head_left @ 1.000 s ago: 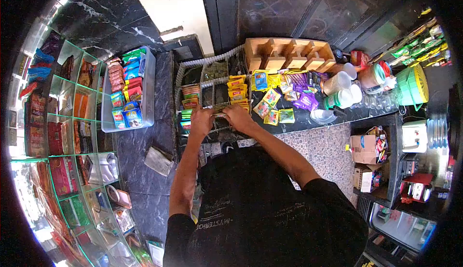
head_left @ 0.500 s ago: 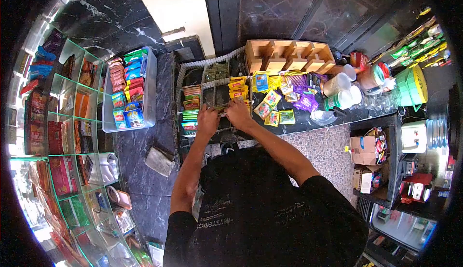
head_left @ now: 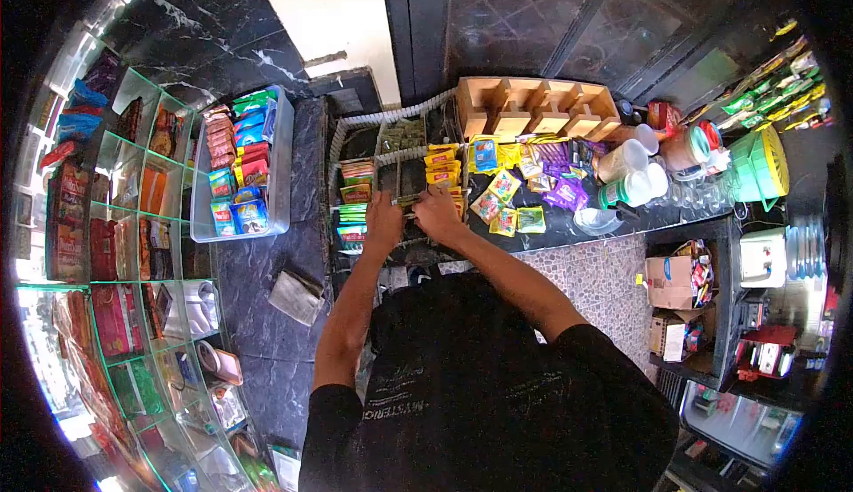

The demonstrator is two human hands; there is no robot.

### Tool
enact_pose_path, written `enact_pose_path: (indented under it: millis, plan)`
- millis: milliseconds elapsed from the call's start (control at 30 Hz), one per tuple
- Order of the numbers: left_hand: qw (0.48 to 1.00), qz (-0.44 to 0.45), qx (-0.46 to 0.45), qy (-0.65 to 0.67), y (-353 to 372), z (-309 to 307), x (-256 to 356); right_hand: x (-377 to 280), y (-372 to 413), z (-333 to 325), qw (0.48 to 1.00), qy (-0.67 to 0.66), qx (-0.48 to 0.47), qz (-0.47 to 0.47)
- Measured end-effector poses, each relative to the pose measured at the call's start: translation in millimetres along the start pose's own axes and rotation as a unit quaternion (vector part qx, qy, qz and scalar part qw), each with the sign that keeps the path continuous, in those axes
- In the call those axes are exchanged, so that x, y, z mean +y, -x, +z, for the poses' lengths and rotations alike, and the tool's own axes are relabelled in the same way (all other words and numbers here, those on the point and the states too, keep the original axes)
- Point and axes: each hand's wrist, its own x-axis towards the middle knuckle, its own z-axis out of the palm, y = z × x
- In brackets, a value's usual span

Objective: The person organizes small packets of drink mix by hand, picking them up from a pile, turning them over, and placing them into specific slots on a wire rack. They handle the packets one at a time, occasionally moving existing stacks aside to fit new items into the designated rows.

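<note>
A divided rack (head_left: 388,157) with pale ribbed edges stands on the dark counter and holds rows of sachets. My left hand (head_left: 384,218) is at its middle, beside the green and white sachets (head_left: 352,215). My right hand (head_left: 438,214) is close by on the right, just below the yellow sachets (head_left: 442,165). Fingers of both hands are curled at the rack's middle divider. What they hold, if anything, is too small and hidden to make out.
Loose sachets (head_left: 565,194) lie right of the rack, below a wooden compartment box (head_left: 538,107). Jars (head_left: 624,162) stand farther right. A clear bin (head_left: 279,181) of sachets and a folded cloth (head_left: 296,297) are on the left, beside glass shelves (head_left: 120,283).
The view has shifted slightly. Both hands remain at the rack's middle, with only small changes in the fingers.
</note>
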Motion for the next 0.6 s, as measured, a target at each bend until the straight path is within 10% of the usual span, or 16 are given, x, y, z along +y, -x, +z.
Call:
enact_pose_path:
  millis: [600]
  plan:
    - [0.992,-0.052,-0.059,0.099,-5,13,-17,-2,4,-17,0.990,-0.109,0.076,-0.042]
